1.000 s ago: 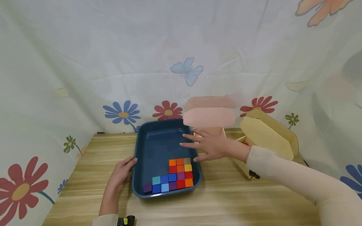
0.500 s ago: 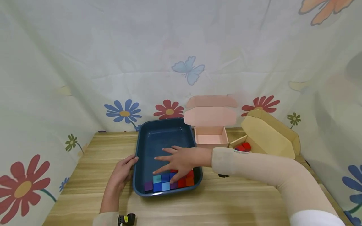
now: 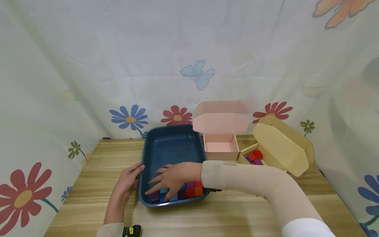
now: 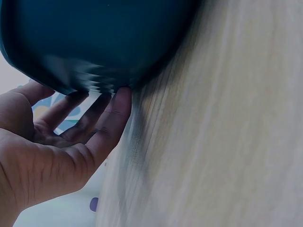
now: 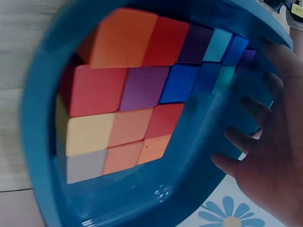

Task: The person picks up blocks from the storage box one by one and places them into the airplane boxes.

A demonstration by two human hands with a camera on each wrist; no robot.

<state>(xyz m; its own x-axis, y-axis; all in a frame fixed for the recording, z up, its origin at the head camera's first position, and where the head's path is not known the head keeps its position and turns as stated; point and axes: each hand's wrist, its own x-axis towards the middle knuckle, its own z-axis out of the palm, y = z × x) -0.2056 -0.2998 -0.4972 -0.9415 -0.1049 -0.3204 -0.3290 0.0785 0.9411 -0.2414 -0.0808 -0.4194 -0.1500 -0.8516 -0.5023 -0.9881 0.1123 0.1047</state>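
Observation:
A dark blue tray [image 3: 174,146] lies on the table, with coloured cubes [image 3: 190,192] set in rows against its near and right sides. My left hand [image 3: 125,181] is at the tray's left side; in the left wrist view its fairly straight fingers [image 4: 118,106] touch the outer wall. Over the near left part of the tray is my right hand [image 3: 174,177], fingers spread, holding nothing. It hides some cubes in the head view. The right wrist view shows orange, red, yellow, grey and blue cubes, with a purple cube [image 5: 245,61] at the row's far end. Whether a fingertip touches it, I cannot tell.
A pink box [image 3: 221,146] stands behind the tray's right side, lid up. Right of it, an open yellow box [image 3: 267,158] holds several red and purple cubes. Floral cloth [image 3: 148,65] hangs behind the wooden table [image 3: 237,210].
My right hand has moved left and toward me, from the tray's right rim to above the near left cubes. The left hand stays at the tray's left side.

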